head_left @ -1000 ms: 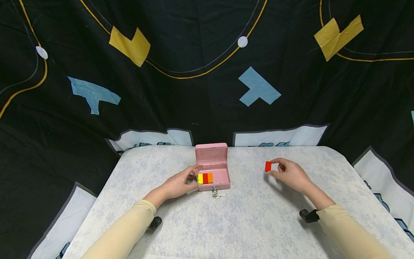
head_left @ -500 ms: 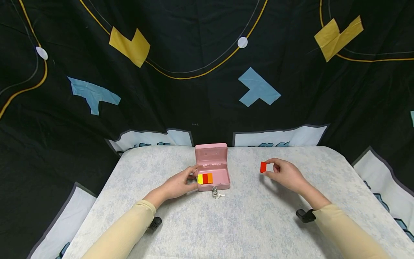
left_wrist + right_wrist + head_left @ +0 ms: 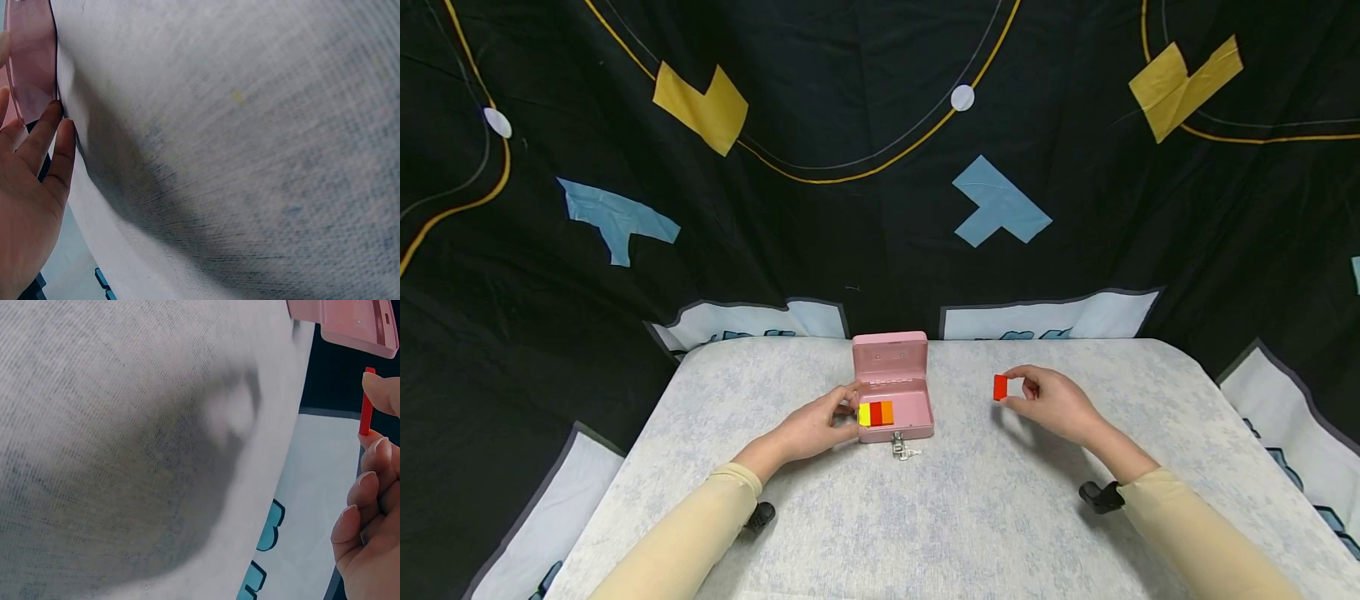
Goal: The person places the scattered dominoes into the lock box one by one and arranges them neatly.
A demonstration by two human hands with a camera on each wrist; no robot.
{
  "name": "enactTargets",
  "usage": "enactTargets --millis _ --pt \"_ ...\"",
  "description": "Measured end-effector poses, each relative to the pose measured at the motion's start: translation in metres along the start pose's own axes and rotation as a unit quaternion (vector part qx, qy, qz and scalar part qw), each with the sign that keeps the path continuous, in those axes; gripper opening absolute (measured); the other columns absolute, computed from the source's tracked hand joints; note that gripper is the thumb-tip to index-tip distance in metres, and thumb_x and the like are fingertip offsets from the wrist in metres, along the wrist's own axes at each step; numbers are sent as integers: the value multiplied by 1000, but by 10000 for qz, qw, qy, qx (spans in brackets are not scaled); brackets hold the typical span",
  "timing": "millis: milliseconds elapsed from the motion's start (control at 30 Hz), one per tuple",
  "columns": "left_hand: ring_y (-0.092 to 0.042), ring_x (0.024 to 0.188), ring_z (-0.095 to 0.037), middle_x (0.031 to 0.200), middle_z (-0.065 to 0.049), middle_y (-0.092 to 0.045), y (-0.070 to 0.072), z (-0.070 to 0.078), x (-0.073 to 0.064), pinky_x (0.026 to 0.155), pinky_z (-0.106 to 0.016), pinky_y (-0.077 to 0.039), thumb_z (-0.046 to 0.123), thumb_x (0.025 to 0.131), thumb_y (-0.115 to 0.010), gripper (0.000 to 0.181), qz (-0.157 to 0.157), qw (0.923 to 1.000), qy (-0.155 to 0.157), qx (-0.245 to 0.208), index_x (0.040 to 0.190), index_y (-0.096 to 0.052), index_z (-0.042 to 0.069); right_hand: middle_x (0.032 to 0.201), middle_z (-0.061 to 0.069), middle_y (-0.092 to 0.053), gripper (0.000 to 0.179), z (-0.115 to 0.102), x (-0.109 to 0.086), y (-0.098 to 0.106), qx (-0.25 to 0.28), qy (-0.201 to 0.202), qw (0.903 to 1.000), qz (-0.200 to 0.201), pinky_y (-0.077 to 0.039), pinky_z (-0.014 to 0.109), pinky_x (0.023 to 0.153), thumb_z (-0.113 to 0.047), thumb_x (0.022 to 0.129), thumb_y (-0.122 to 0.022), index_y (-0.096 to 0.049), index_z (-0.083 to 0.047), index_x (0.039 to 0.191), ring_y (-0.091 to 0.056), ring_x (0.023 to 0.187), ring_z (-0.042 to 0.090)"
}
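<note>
On the right side of the table, my right hand (image 3: 1054, 405) pinches a thin, plain red domino (image 3: 1000, 387) between thumb and fingers, raised above the cloth. Edge-on, the red domino (image 3: 367, 403) also shows in the right wrist view. A pink metal cash box (image 3: 916, 408) stands with its lid up at the back middle. Inside it, against the left wall, lie a yellow domino (image 3: 864, 415), a red domino (image 3: 876, 413) and an orange domino (image 3: 887, 412) side by side. My left hand (image 3: 812, 427) rests at the box's left wall, with fingertips (image 3: 55, 107) touching its outside.
Small keys (image 3: 904, 452) hang at the front lock of the box. A pale, mottled cloth (image 3: 970, 517) covers the table. Behind the table hangs a black curtain (image 3: 880, 250) with white, yellow and blue shapes.
My right hand has moved left toward the cash box, carrying the red domino. The left hand and the box have stayed in place.
</note>
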State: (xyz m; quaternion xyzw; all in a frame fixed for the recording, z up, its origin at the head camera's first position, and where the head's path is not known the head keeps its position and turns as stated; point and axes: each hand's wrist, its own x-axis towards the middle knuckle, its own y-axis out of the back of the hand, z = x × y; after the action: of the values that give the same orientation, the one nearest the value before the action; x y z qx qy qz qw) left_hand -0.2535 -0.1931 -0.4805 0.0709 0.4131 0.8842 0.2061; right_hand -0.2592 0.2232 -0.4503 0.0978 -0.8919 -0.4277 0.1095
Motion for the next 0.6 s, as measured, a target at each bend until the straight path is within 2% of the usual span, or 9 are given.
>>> enactTargets --millis 100,233,600 --pt "-57 130 -21 163 5 -37 0 1 -1 105 -47 -46 42 94 -72 46 -35 10000 -16 -39 130 -54 19 70 -2 -48 43 -1 1 -2 -32 21 10000 -23 -33 31 56 -38 90 -78 -68 -13 124 -41 60 14" --pt "-57 130 -22 166 5 -31 0 0 -2 106 -47 -46 43 94 -73 41 -79 9999 -55 -83 121 -54 18 70 -2 -48 43 -2 2 -4 -61 50 9999 -69 -33 31 56 -38 90 -78 -68 -13 124 -41 60 14" --pt "-56 131 -21 166 8 -31 0 -1 -1 104 -47 -47 45 95 -72 40 -73 10000 -24 -36 121 -54 20 70 -2 -49 39 -10 1 -7 3 126 9997 -194 -33 30 56 -33 92 -77 -68 -17 126 -42 59 13"
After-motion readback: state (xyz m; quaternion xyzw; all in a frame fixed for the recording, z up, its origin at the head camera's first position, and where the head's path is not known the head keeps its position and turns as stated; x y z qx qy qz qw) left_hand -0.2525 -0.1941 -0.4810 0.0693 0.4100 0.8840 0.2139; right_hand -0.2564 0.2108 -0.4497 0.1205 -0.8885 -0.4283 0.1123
